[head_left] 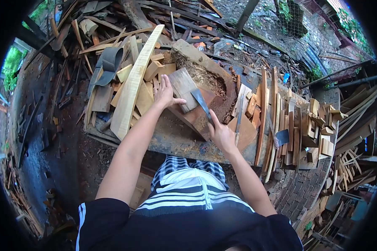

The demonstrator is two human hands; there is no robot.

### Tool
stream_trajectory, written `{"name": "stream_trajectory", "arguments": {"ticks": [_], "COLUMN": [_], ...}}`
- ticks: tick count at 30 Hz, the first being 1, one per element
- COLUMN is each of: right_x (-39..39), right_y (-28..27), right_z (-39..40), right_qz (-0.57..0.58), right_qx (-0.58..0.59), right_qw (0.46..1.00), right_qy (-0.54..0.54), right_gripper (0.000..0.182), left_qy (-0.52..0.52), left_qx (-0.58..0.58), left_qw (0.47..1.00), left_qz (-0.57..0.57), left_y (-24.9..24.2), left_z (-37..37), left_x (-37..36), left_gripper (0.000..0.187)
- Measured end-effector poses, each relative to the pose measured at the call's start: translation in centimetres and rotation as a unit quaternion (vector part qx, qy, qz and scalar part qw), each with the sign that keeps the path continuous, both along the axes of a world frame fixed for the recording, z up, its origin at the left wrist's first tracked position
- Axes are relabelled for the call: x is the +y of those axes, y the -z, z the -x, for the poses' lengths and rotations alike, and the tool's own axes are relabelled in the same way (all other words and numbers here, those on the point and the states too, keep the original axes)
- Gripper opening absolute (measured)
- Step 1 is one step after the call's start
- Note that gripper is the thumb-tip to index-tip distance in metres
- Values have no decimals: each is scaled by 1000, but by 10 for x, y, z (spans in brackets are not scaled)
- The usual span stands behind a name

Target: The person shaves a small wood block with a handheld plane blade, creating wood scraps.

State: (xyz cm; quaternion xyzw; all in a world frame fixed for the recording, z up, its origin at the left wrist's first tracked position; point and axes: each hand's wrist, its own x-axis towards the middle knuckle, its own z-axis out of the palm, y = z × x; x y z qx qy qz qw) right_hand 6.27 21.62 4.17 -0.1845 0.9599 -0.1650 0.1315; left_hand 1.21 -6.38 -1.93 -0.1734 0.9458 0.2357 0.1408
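My left hand (167, 94) holds a flat rectangular wooden board (182, 85) by its left side, the fingers stretched along the edge and the thumb across its lower part. My right hand (221, 134) is wrapped around the handle of a machete (202, 104); the dark blade points up and left, its broad tip at the board's right edge. The handle is mostly hidden in my fist. Below and behind the board is a large worn wooden block (205, 69), its hollow strewn with chips.
Left of my hand leans a long pale plank (140, 81), with offcuts and a curled dark sheet (109, 69) beside it. To the right lie long strips (265, 117), a dark-bladed tool (282, 137) and stacked small blocks (318, 125). Scrap wood (188, 21) is heaped behind.
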Motion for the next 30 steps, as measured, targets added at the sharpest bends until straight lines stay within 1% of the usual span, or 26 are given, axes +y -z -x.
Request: {"name": "stream_trajectory", "arguments": {"ticks": [1, 2, 3, 4, 5, 6, 7, 8, 9, 10, 11, 13, 14, 15, 17, 18, 19, 21, 22, 23, 25, 26, 27, 29, 30], "right_x": [16, 31, 44, 55, 65, 76, 83, 88, 92, 96, 99, 100, 100, 100, 103, 103, 103, 102, 101, 99, 96, 94, 92, 85, 82], "right_y": [-2, -2, -1, 0, 1, 2, 1, 0, 1, 1, 2, 6, 7, 7, 10, 12, 12, 10, 11, 11, 7, 7, 5, -1, -1], "right_z": [-12, -22, -31, -35, -40, -45, -48, -50, -54, -56, -57, -60, -61, -63, -60, -61, -61, -57, -55, -54, -49, -48, -45, -41, -40], "right_qz": [-8, -7, -3, 3, 9, 7, 4, -10, -8, -3, 2, 1, 11, 21, 26, 27, 33, 59, 58, 58, 57, 61, 61, 56, 57], "right_qx": [-28, -27, -39, -48, -46, -65, -84, -100, -104, -109, -112, -94, -87, -82, -84, -90, -92, -114, -117, -119, -110, -105, -106, -117, -119], "right_qw": [1000, 999, 998, 994, 993, 989, 984, 978, 976, 973, 970, 969, 968, 967, 966, 966, 963, 958, 957, 957, 966, 968, 970, 970, 972], "right_qy": [11, 15, 54, 94, 105, 132, 159, 182, 193, 205, 215, 230, 236, 241, 243, 243, 250, 258, 259, 258, 228, 219, 212, 205, 197], "right_gripper": [55, 55, 55, 55, 55, 56, 57, 57, 57, 57, 57, 56, 56, 56, 56, 56, 56, 56, 55, 55, 56, 56, 56, 55, 55], "left_qy": [2, 13, 19, 29, 41, 78, 89, 231, 364, 398, 406, 522, 551, 555, 570, 553, 560, 433, 390, 390, 412, 401, 396, 374, 371], "left_qx": [-5, -9, -7, -18, -29, -42, -41, -55, -66, 12, 13, 114, 39, 38, 35, 156, 154, 296, 335, 333, 368, 375, 373, 383, 371], "left_qw": [1000, 1000, 1000, 999, 998, 995, 994, 958, 889, 873, 869, 803, 775, 771, 766, 759, 753, 812, 829, 830, 810, 817, 819, 831, 843], "left_qz": [-5, -18, -15, 11, 37, 42, 45, 160, 269, 281, 282, 264, 308, 309, 294, 306, 308, 255, 221, 221, 196, 179, 182, 151, 121], "left_y": [-1, 1, 0, -3, -6, -29, -39, -45, -46, -39, -24, -28, -31, -44, -61, -42, -42, -41, -35, -26, -15, -10, -8, -5, -17], "left_z": [0, 1, 1, 2, 5, 3, 9, 13, 15, 20, 30, 48, 55, 54, 57, 55, 51, 41, 34, 27, 13, 3, -3, -16, -23], "left_x": [-1, -6, -11, -15, -15, -9, -3, 3, 10, 16, 17, 25, 26, 27, 23, 11, 13, 14, 15, 14, 13, 11, 9, 4, 5], "left_gripper": [157, 152, 152, 148, 145, 122, 122, 113, 106, 99, 99, 96, 94, 94, 112, 112, 112, 110, 100, 100, 86, 71, 71, 64, 61]}}
